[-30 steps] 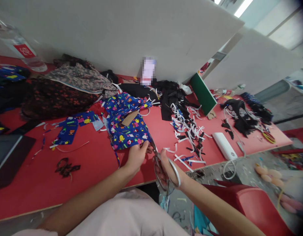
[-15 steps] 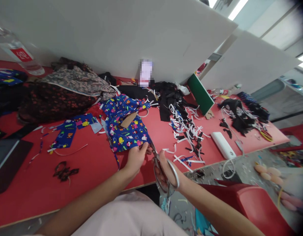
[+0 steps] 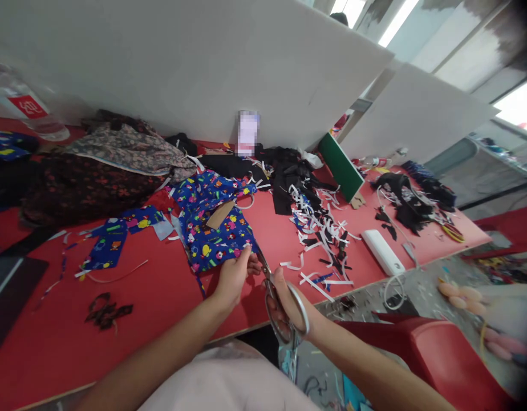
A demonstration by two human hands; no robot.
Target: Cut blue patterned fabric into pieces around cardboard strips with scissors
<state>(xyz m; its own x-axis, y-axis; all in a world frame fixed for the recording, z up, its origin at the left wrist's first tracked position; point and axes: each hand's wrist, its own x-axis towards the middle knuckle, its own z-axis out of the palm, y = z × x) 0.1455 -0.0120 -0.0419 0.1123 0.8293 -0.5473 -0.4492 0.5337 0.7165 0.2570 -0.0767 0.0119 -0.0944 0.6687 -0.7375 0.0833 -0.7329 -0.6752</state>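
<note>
My left hand (image 3: 233, 275) pinches the near edge of a blue cartoon-print fabric (image 3: 214, 225) that lies on the red table (image 3: 161, 285). A brown cardboard piece (image 3: 221, 214) rests on top of that fabric. My right hand (image 3: 291, 302) is closed through the handles of large metal scissors (image 3: 274, 291). The blades point up to the fabric edge, right beside my left fingers.
White and black fabric strips (image 3: 325, 228) litter the table to the right. A white power bank (image 3: 382, 252) with a cable lies near the front edge. Dark floral cloth (image 3: 96, 171) is piled at the left, a green board (image 3: 340, 165) leans at the back, and a red chair (image 3: 438, 354) stands at lower right.
The view has shifted a little. Both hands stay at the fabric's near edge, with the scissors still at the cloth.
</note>
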